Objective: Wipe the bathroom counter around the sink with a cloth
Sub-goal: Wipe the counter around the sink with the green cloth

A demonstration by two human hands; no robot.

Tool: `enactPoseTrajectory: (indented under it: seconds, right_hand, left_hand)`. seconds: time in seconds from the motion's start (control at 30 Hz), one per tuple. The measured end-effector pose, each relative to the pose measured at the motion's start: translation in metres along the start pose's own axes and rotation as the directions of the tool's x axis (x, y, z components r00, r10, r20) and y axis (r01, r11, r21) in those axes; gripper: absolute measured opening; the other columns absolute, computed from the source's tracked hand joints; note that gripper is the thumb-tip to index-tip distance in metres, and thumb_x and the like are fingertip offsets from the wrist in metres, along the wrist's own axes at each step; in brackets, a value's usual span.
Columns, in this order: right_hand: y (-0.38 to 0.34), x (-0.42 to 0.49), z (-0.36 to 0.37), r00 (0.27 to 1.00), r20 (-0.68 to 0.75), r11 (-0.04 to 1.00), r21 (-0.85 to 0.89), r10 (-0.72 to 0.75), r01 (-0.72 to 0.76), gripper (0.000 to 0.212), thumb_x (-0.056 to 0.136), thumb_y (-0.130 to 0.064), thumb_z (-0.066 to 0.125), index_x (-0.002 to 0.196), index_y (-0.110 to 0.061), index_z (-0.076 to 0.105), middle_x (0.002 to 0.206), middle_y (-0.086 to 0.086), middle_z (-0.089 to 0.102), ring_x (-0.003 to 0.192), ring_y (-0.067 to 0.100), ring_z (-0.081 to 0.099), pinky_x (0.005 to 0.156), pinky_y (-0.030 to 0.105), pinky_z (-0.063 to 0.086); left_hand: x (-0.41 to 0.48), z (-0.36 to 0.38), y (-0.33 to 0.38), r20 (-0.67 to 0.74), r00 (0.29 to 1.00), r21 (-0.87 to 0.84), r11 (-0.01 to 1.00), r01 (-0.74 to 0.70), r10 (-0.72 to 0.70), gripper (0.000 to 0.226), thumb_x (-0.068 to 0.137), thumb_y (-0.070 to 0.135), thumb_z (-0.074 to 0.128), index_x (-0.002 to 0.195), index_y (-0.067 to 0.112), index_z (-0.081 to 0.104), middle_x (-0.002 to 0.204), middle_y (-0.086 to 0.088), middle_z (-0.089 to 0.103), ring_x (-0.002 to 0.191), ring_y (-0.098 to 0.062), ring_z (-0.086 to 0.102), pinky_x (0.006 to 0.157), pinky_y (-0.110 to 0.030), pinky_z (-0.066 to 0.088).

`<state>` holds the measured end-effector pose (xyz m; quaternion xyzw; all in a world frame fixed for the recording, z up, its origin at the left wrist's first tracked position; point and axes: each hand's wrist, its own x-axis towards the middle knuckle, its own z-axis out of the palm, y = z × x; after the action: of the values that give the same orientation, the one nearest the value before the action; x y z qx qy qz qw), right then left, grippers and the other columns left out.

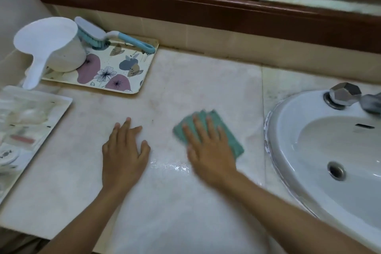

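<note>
A folded teal cloth [233,140] lies flat on the pale marble counter [185,80], left of the white sink [292,130]. My right hand [208,146] presses on the cloth with straight, spread fingers and looks blurred. My left hand [124,148] rests flat on the bare counter, a hand's width left of the cloth, holding nothing. A wet, shiny patch [171,166] shows on the counter between the two hands.
A flowered tray [115,72] at the back left carries a white scoop [51,47] and a blue-handled brush [103,36]. A white tray [41,121] of toiletries sits at the far left. The chrome tap knob [344,94] stands on the sink's rim. A wood-framed mirror [206,8] runs along the wall.
</note>
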<state>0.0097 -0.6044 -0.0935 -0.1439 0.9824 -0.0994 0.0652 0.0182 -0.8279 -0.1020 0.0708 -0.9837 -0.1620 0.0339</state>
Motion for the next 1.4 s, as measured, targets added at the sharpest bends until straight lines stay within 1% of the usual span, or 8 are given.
enactPoseTrajectory:
  seconds: [0.2, 0.5, 0.6, 0.73, 0.83, 1.03, 1.23, 1.4]
  right_hand:
    - [0.048, -0.161, 0.002, 0.961, 0.062, 0.951, -0.143, -0.268, 0.275, 0.055, 0.095, -0.044, 0.032, 0.149, -0.035, 0.028, 0.159, 0.002, 0.023, 0.145, 0.031, 0.023, 0.107, 0.048, 0.027]
    - [0.001, -0.046, 0.009, 0.925, -0.093, 0.929, 0.069, 0.368, -0.363, 0.063, 0.091, -0.044, 0.015, 0.153, -0.032, 0.01, 0.161, 0.0, -0.005, 0.148, 0.029, -0.006, 0.117, 0.045, -0.001]
    - [-0.053, -0.102, 0.022, 0.996, -0.079, 0.998, 0.048, 0.039, -0.036, 0.062, 0.092, -0.037, 0.037, 0.151, -0.03, 0.023, 0.162, 0.001, 0.009, 0.148, 0.032, 0.005, 0.114, 0.048, 0.01]
    - [-0.001, -0.147, 0.012, 0.937, 0.065, 0.935, -0.073, -0.344, 0.348, 0.06, 0.092, -0.043, 0.038, 0.15, -0.04, 0.022, 0.16, -0.002, 0.016, 0.147, 0.029, 0.015, 0.112, 0.048, 0.019]
    - [0.052, -0.097, -0.001, 0.99, 0.052, 0.987, -0.093, -0.128, 0.132, 0.057, 0.095, -0.047, 0.022, 0.149, -0.047, 0.006, 0.161, -0.01, 0.0, 0.149, 0.02, -0.003, 0.116, 0.047, 0.013]
    - [-0.021, 0.015, 0.008, 0.948, -0.013, 0.947, 0.052, 0.319, -0.317, 0.059, 0.098, -0.043, 0.019, 0.153, -0.033, 0.0, 0.162, 0.001, -0.009, 0.147, 0.032, -0.008, 0.118, 0.051, -0.001]
    - [-0.126, -0.069, 0.038, 0.993, 0.025, 0.992, 0.054, -0.116, 0.115, 0.059, 0.098, -0.041, 0.029, 0.153, -0.03, 0.01, 0.162, 0.002, -0.001, 0.147, 0.033, -0.006, 0.117, 0.053, 0.004]
    - [-0.025, -0.176, 0.023, 0.949, 0.114, 0.948, -0.09, -0.295, 0.306, 0.055, 0.099, -0.045, 0.025, 0.152, -0.038, 0.009, 0.162, -0.004, 0.003, 0.149, 0.027, 0.0, 0.114, 0.053, 0.015]
  left_hand:
    - [-0.001, -0.002, 0.003, 0.001, 1.0, 0.003, 1.0, 0.007, -0.007, 0.055, 0.086, 0.042, 0.037, 0.134, 0.02, 0.05, 0.157, 0.001, 0.029, 0.146, -0.023, 0.02, 0.108, -0.051, 0.028]
    - [-0.002, 0.0, 0.003, -0.005, 1.0, -0.003, 1.0, 0.007, -0.007, 0.054, 0.086, 0.043, 0.037, 0.134, 0.02, 0.049, 0.157, 0.001, 0.029, 0.146, -0.023, 0.02, 0.109, -0.051, 0.027]
    - [-0.001, 0.002, -0.001, -0.014, 1.0, -0.031, 0.999, 0.008, -0.008, 0.047, 0.09, 0.04, 0.045, 0.133, 0.023, 0.05, 0.157, 0.002, 0.03, 0.146, -0.022, 0.02, 0.11, -0.05, 0.025]
    - [-0.005, -0.012, -0.002, -0.013, 0.997, -0.295, 0.953, 0.067, -0.074, 0.029, 0.087, 0.021, 0.061, 0.116, 0.018, 0.065, 0.146, -0.001, 0.046, 0.138, -0.023, 0.036, 0.109, -0.041, 0.029]
    - [-0.049, -0.034, -0.001, -0.014, 0.997, -0.402, 0.914, 0.059, -0.071, 0.028, 0.08, 0.026, 0.054, 0.101, 0.019, 0.07, 0.129, 0.001, 0.058, 0.123, -0.02, 0.049, 0.102, -0.038, 0.038]
    - [-0.164, -0.033, -0.039, -0.133, 0.928, -0.15, 0.933, 0.327, -0.347, 0.04, 0.086, 0.029, 0.048, 0.123, 0.025, 0.063, 0.151, -0.001, 0.038, 0.141, -0.029, 0.025, 0.102, -0.061, 0.027]
    - [-0.176, -0.02, -0.051, -0.146, 0.914, -0.18, 0.919, 0.351, -0.378, 0.046, 0.087, 0.032, 0.041, 0.13, 0.027, 0.057, 0.154, 0.001, 0.035, 0.143, -0.026, 0.022, 0.106, -0.055, 0.025]
    - [-0.158, -0.02, -0.03, -0.147, 0.807, -0.353, 0.792, 0.497, -0.572, 0.042, 0.076, 0.025, 0.048, 0.115, 0.024, 0.062, 0.151, 0.003, 0.033, 0.143, -0.025, 0.019, 0.109, -0.059, 0.017]
